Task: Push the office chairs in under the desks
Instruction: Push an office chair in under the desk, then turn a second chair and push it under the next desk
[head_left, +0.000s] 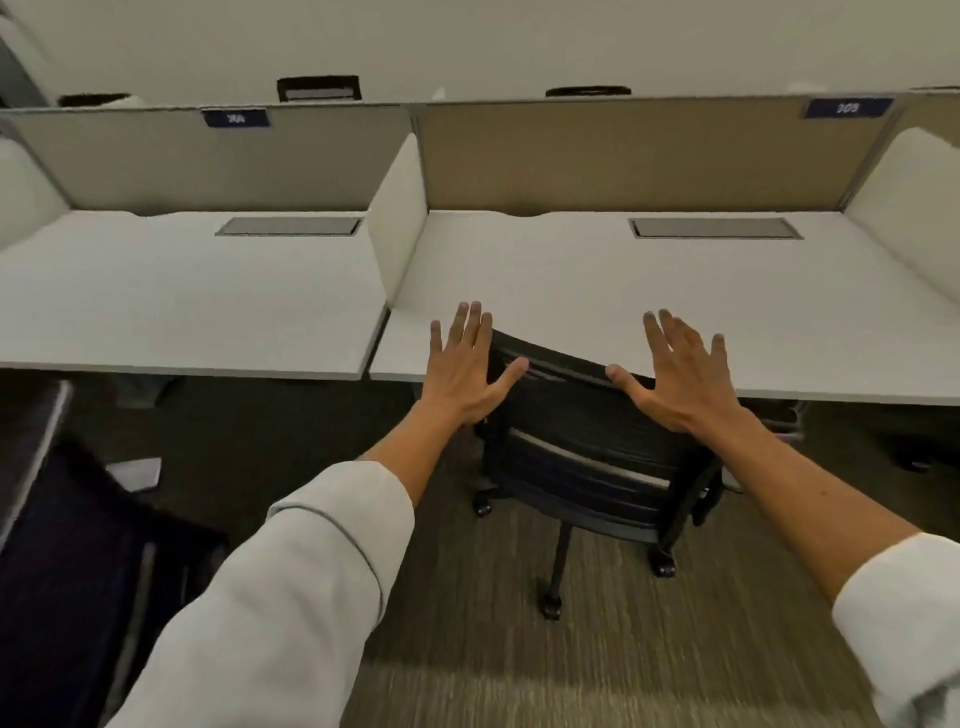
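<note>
Here, head view only. One black mesh-back office chair (582, 447), directly ahead of both hands and just below them, backrest top rail running left to right, parallel to the near edge of the right-hand desk (727, 301). Seat mostly hidden, seemingly already tucked beneath that desk; backrest close to the edge, possibly touching, contact not resolvable. Three castors visible on the carpet (467, 649), base otherwise hidden.

Left hand (465, 371): open, fingers spread and pointing forward, thumb tip over the left end of the top rail. Right hand (680, 376): open likewise, thumb at the right part of the rail. Nothing gripped by either. Flat against the backrest or just clear of it: cannot tell. Roughly equal reach to the chair on both sides, one hand toward each end of the rail.

Judgement: any remaining push runs straight forward, square to the rail; little travel left.

Count: two desks in full view, the left-hand desk (182, 291) with no chair seen at it; two grey cable hatches, one per desk; two blue number plates on the back partitions, digits unreadable. Dark furniture (67, 545) at lower left, kind not identifiable.
</note>
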